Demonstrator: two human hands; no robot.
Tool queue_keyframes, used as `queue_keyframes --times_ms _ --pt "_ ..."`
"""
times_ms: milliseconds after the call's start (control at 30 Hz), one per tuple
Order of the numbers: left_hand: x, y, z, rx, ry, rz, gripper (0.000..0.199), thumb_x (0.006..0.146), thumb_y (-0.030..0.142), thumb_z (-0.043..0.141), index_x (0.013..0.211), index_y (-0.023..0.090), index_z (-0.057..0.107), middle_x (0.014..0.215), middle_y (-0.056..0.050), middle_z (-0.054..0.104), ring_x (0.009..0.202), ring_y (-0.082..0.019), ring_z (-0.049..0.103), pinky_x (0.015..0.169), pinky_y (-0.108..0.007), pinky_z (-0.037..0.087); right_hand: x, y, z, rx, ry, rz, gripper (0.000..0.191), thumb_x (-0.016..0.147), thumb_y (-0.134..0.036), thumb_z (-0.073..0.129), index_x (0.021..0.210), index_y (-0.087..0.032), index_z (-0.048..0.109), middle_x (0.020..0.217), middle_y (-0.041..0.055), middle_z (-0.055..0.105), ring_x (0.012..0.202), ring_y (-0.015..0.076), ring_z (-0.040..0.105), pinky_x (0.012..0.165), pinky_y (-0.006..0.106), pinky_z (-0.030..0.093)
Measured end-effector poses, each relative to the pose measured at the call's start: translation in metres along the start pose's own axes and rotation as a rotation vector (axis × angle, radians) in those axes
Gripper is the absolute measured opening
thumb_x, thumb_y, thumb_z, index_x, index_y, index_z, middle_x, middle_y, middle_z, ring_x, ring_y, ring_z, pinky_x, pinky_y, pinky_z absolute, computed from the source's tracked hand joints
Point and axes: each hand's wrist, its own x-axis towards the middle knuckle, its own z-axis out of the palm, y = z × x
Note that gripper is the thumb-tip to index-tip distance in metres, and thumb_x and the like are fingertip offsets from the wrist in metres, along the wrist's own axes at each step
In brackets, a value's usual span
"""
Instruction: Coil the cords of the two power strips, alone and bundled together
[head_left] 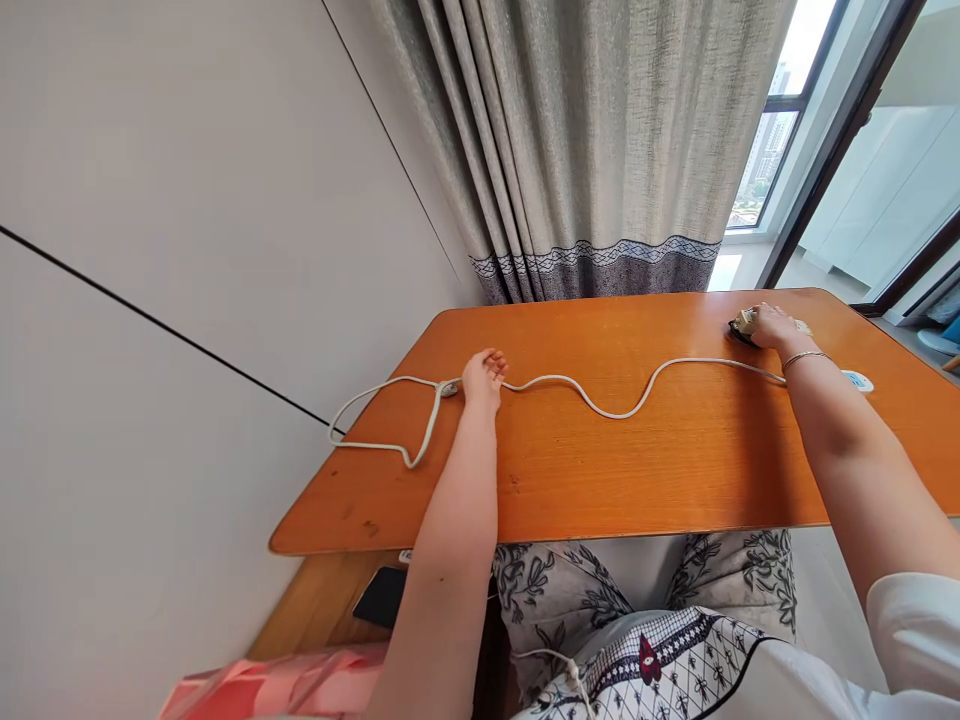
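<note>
A white cable point(619, 415) runs in curves across the orange-brown wooden table point(600, 480), with a loop at the left. My left hand point(485, 378) is over the cable near a small grey piece point(448, 389), palm turned up and fingers loosely curled and apart, with nothing seen in it. At the back right, my right hand point(774, 328) rests on a beige and dark bundle point(744, 325), its fingers over it. A white device with a blue face point(857, 381) lies to the right of my right forearm, partly hidden by it.
A grey curtain point(615, 150) hangs behind the table, and a pale wall point(187, 200) stands along the left. Below the table's front left edge are a dark phone-like object point(380, 597) and a pink item point(300, 685). Glass doors are at the right.
</note>
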Motion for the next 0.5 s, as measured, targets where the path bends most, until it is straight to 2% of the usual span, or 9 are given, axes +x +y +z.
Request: queue_keyframes --times_ms 67,133,200,300,400,500 --pt "-0.006 -0.005 0.016 -0.015 -0.048 0.013 0.01 0.091 0.027 0.055 0.09 0.019 0.061 0.09 -0.005 0.069 0.07 -0.01 0.062 0.074 -0.027 0.053 0.0 -0.003 0.0 -0.029 -0.022 -0.004 0.071 0.078 -0.017 0.057 0.148 -0.009 0.047 0.151 0.0266 0.049 0.146 0.0393 0.042 0.116 0.061 0.035" --pt "-0.014 -0.007 0.031 -0.016 -0.112 0.039 0.011 0.081 0.029 0.065 0.083 0.019 0.06 0.083 -0.003 0.069 0.066 -0.01 0.061 0.07 -0.026 0.051 0.0 -0.006 -0.002 -0.056 -0.044 -0.016 0.069 0.079 -0.021 0.058 0.146 -0.01 0.049 0.15 0.0273 0.05 0.143 0.0402 0.044 0.116 0.063 0.032" --pt "-0.023 -0.007 0.041 -0.013 -0.176 0.067 0.015 0.075 0.031 0.069 0.079 0.019 0.06 0.08 -0.002 0.07 0.066 -0.011 0.062 0.069 -0.025 0.051 -0.002 -0.01 -0.006 -0.08 -0.061 -0.037 0.063 0.08 -0.025 0.06 0.141 -0.008 0.054 0.147 0.0286 0.051 0.14 0.0411 0.047 0.117 0.062 0.031" --pt "-0.037 -0.004 0.052 -0.005 -0.256 0.099 0.015 0.073 0.03 0.07 0.077 0.019 0.062 0.078 -0.002 0.07 0.065 -0.012 0.062 0.068 -0.026 0.051 -0.009 -0.02 -0.015 -0.057 -0.076 -0.045 0.062 0.084 -0.037 0.062 0.138 -0.008 0.056 0.143 0.0284 0.051 0.13 0.0395 0.055 0.11 0.053 0.041" --pt "-0.049 -0.002 0.061 -0.002 -0.318 0.138 0.013 0.072 0.028 0.071 0.076 0.019 0.062 0.077 -0.002 0.069 0.067 -0.012 0.063 0.07 -0.027 0.053 -0.017 -0.04 -0.026 0.079 -0.01 -0.062 0.067 0.083 -0.047 0.065 0.14 -0.012 0.053 0.142 0.0246 0.051 0.118 0.0355 0.061 0.1 0.047 0.05" --pt "-0.061 0.003 0.067 -0.014 -0.371 0.196 0.016 0.072 0.029 0.073 0.079 0.019 0.063 0.08 -0.002 0.069 0.072 -0.013 0.064 0.073 -0.028 0.054 -0.022 -0.072 -0.035 0.281 0.141 -0.189 0.068 0.078 -0.048 0.07 0.135 -0.014 0.055 0.134 0.0204 0.056 0.118 0.0334 0.06 0.104 0.045 0.049"
